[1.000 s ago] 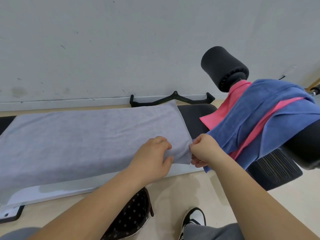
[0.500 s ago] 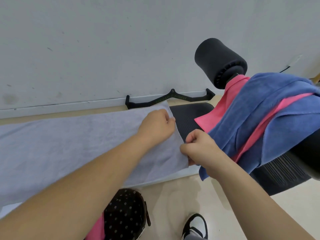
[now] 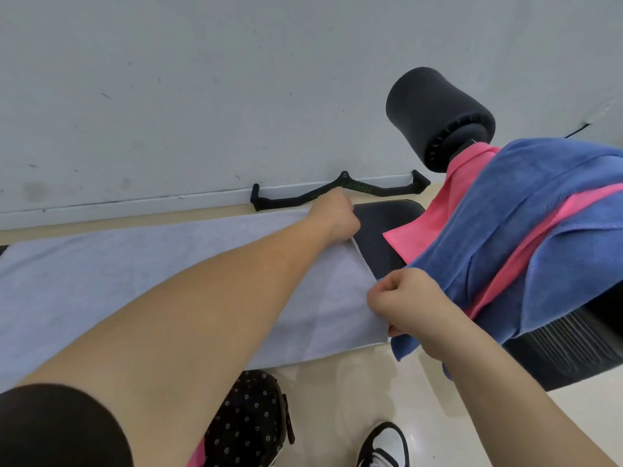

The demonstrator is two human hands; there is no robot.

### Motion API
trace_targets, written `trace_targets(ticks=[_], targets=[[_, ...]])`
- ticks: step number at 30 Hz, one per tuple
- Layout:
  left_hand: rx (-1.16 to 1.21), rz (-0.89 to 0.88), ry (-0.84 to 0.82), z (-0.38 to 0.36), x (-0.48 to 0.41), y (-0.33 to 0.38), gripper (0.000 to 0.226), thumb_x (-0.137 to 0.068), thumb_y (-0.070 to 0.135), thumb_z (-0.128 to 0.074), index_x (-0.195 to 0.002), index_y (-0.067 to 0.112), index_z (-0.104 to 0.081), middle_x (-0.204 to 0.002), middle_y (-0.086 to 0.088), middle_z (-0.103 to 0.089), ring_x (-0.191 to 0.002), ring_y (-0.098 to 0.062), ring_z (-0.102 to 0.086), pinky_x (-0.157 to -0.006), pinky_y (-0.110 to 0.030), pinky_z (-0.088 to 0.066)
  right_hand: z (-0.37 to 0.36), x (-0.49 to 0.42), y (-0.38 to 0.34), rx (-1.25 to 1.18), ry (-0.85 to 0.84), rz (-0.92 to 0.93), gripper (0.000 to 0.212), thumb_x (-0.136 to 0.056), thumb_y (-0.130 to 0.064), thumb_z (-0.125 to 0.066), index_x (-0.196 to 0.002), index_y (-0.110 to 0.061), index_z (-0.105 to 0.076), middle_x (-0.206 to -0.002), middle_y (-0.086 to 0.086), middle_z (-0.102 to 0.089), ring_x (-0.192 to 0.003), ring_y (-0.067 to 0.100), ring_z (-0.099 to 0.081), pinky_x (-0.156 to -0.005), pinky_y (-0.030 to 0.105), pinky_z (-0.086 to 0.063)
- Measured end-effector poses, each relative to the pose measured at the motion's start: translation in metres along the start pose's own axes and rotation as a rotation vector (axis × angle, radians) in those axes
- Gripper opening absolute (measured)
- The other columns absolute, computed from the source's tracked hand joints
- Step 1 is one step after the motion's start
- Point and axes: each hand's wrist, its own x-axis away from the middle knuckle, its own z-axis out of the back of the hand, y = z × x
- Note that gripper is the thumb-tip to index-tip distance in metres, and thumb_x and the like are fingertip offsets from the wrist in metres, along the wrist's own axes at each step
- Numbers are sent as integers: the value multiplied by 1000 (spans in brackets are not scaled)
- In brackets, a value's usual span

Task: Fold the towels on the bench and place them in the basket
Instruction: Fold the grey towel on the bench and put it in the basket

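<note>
A grey towel [image 3: 141,274] lies spread flat along the bench [image 3: 381,244]. My left hand [image 3: 337,219] grips its far right corner, close to the wall. My right hand [image 3: 404,301] pinches its near right corner at the bench's front edge. A blue towel [image 3: 526,224] and a pink towel [image 3: 448,214] hang draped over the raised right end of the bench. A dark polka-dot basket [image 3: 249,423] stands on the floor below the bench, with something pink showing inside.
A black foam roller pad [image 3: 435,112] sticks up at the right end of the bench. A black cable-pull handle [image 3: 296,198] lies on the floor by the wall. My shoe [image 3: 384,446] is on the pale floor beside the basket.
My left hand has slid from the towel's near right corner across to its far right corner. My right hand has stayed on the near corner.
</note>
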Motion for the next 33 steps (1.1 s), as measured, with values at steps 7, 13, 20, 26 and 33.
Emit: trace_targets(ticks=[7, 13, 20, 26, 33], targets=[[391, -90, 120, 29, 20, 14, 24, -89, 7, -56, -110, 16, -67, -91, 4, -56, -84, -19, -61, -75, -29, -55, 12, 36, -24, 16, 78, 215, 9, -88, -12, -56, -85, -9, -64, -66, -2, -57, -62, 13, -53, -55, 28, -49], [540, 22, 180, 119, 68, -35, 26, -87, -1, -50, -104, 13, -64, -98, -2, -55, -83, -22, -62, -70, -38, -66, -44, 68, -77, -220, -114, 353, 14, -84, -2, -59, -94, -13, -57, -72, 6, -53, -65, 17, -49, -56, 30, -48], [554, 205, 362, 211, 133, -165, 47, -93, -1, -51, -137, 15, -49, -112, -3, -53, -89, -22, -61, -78, -37, -61, -172, 97, -142, -406, -452, 286, 26, -89, 3, -62, -109, -12, -66, -57, -7, -62, -55, 10, -60, -58, 26, -50], [601, 429, 573, 258, 166, -284, 23, -92, 5, -62, -112, 16, -63, -113, -6, -60, -102, -28, -61, -86, -34, -55, -273, 105, -173, -345, -462, 269, 8, -88, -4, -67, -91, 0, -73, -57, 2, -59, -53, 17, -55, -51, 26, -48], [498, 458, 559, 235, 186, -364, 44, -90, 3, -63, -132, 15, -59, -121, -5, -62, -108, -20, -61, -88, -27, -52, -339, 98, -185, -98, -468, 282, 17, -91, -9, -63, -91, 7, -66, -56, 15, -61, -42, 21, -54, -42, 27, -44]])
